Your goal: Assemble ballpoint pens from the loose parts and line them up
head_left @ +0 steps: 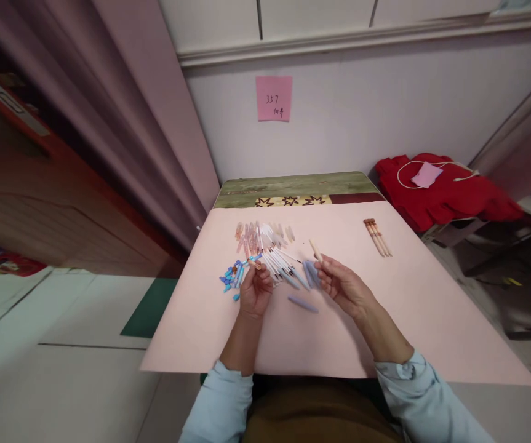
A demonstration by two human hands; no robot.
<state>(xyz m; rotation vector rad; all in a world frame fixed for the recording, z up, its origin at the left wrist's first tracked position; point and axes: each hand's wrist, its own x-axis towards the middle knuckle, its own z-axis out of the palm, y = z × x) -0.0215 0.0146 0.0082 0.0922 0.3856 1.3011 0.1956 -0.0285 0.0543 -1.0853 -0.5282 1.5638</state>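
Observation:
My left hand (256,290) is closed, with a small tan pen part (255,264) pinched at its fingertips. In my right hand (339,284) a cream pen barrel (314,248) is gripped between thumb and fingers, slanting up to the left. Between and beyond the hands lie several white pen refills (278,259) with dark tips. Blue-grey barrels (310,274) rest beside the right fingers, and a lone lavender barrel (303,304) lies nearer to me. Small blue parts (232,277), with a few brown ones among them, are heaped left of my left hand.
Several pinkish translucent barrels (249,237) lie farther back. At the right, pens with brown tops (378,237) form a neat row. Pink paper (431,332) covers the table. A red cloth (440,200) with a white cable is beyond its right edge; a curtain (154,123) hangs left.

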